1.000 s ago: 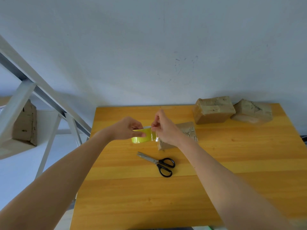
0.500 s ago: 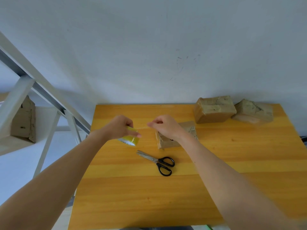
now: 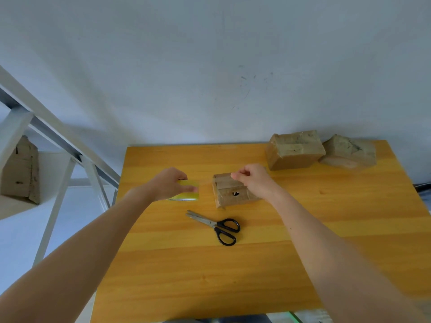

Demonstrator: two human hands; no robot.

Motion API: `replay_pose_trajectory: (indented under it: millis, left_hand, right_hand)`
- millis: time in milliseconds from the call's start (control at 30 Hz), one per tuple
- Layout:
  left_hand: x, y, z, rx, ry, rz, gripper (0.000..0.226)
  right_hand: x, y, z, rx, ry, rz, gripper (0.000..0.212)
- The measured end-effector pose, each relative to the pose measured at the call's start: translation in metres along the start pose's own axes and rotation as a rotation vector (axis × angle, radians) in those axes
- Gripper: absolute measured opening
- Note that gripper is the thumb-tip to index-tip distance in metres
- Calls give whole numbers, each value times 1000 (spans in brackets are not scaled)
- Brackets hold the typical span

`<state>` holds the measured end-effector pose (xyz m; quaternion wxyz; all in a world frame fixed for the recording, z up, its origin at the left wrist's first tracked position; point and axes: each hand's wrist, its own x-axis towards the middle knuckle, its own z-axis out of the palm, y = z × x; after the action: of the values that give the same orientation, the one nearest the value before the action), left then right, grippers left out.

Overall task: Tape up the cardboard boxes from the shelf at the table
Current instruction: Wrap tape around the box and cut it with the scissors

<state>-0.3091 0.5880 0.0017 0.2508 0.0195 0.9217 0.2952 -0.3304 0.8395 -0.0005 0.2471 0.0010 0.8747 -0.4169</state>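
A small cardboard box lies in the middle of the yellow wooden table. My left hand grips a yellow tape roll left of the box, just above the tabletop. My right hand hovers over the box's far edge with thumb and fingertips pinched together, seemingly on the tape's free end; the clear strip between the hands is hard to make out. Two bigger cardboard boxes stand at the back right, one beside the other.
Black-handled scissors lie in front of the small box. On the left stands a white metal shelf holding another cardboard box. A pale wall rises right behind the table.
My hands have drawn apart: the left took the roll down and left, the right moved right over the small box, stretching the tape between them.
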Motion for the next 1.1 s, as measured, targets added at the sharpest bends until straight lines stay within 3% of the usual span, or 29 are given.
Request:
replay_pose_trajectory:
  millis: [200,300,433,533,767,967,1100]
  left_hand:
    - [-1,5,4,-280,-79,47,38]
    - [3,6,9,-128,-98,23,38]
    - [7,17,15,59,-25,31,58]
    - [11,22,16,112,-18,18,54]
    - [15,29,21,-48,-46,59,63]
    - [4,15,21,-221,-162,50,34]
    - [0,15,31,-1,-149,50,40]
  right_hand:
    - [-3,21,-11,110,53,92,32]
    - [-6,26,-13,91,92,69,27]
    - [-11,37,-16,116,131,100,27]
    - [-14,43,-20,143,166,110,27]
    - [-15,56,-36,133,191,150,30]
    - [-17,64,-33,37,190,133,29]
    - [-21,66,-31,16,202,124,28]
